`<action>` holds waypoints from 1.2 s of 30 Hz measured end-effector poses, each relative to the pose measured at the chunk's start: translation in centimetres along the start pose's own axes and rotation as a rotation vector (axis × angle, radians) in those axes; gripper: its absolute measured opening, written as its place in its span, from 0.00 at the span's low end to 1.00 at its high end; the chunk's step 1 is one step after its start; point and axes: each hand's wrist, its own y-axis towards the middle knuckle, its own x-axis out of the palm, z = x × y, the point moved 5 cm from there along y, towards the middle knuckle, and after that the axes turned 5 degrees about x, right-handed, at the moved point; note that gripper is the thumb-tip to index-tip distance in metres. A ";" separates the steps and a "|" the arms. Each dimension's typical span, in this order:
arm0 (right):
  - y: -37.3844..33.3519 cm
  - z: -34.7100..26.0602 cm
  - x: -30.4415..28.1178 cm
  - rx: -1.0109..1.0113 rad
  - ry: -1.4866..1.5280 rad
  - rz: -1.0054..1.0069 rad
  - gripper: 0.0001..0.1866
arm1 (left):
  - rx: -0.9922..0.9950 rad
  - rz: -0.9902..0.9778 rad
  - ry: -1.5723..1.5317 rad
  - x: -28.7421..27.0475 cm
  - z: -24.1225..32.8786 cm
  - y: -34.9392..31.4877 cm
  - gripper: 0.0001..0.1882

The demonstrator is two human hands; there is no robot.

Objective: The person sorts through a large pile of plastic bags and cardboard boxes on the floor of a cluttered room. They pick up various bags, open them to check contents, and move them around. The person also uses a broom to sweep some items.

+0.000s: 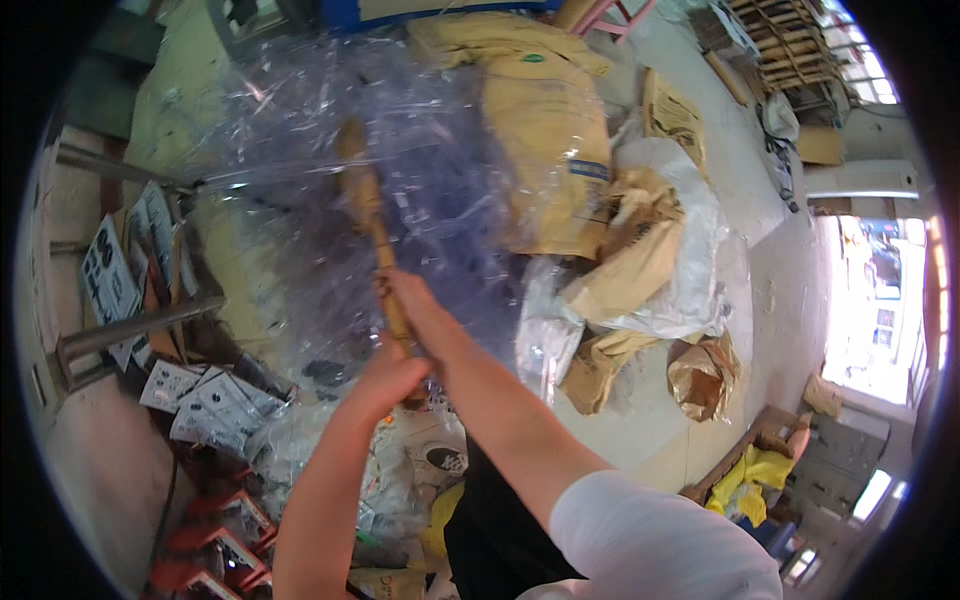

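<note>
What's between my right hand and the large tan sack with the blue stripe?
Crumpled clear plastic film lies between the right hand and the tan sack, as the head view shows.

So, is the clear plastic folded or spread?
Spread, though rumpled: the clear plastic lies wide and wrinkled, reaching the big tan sack.

a white short-sleeved top and black legwear are worn, both forearms bare.
</note>
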 end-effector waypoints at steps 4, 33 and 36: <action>-1.8 0.1 -7.5 0.014 0.037 0.032 0.09 | 0.141 -0.027 0.256 4.3 -3.5 1.8 0.41; -13.3 11.8 -20.7 -0.141 -0.860 0.526 0.08 | 0.096 0.333 -0.294 10.7 -24.6 -18.1 0.27; -6.0 9.0 -24.3 -0.156 -1.831 0.702 0.13 | 0.028 0.616 -0.546 9.7 -28.7 -16.3 0.18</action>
